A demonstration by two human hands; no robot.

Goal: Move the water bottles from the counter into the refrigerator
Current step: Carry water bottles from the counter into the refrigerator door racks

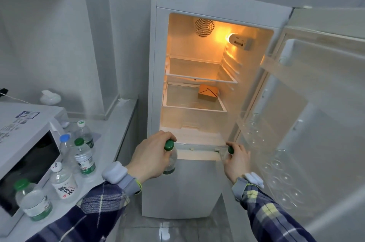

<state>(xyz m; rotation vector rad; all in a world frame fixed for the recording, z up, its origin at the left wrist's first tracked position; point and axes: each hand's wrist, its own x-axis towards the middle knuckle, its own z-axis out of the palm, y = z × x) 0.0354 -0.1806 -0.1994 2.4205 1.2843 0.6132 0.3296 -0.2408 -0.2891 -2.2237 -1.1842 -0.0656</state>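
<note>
The white refrigerator (156,68) stands open and lit, its door (320,103) swung to the right. My left hand (150,157) grips a clear green-capped water bottle (170,159) by its neck, just below the fridge opening. My right hand (236,159) holds a second green-capped bottle (230,150), mostly hidden behind the fingers. Several more water bottles stand on the counter (116,123) at left: green-capped ones (84,159) (85,133) (33,200), a blue-capped one (65,143) and a white-capped one (62,180).
A small orange box (208,93) sits on the fridge's lower shelf; the upper glass shelf (199,76) holds nothing. A white microwave (21,143) fills the counter's left. Door racks (280,166) are transparent. Tiled floor (169,230) lies in front of the fridge.
</note>
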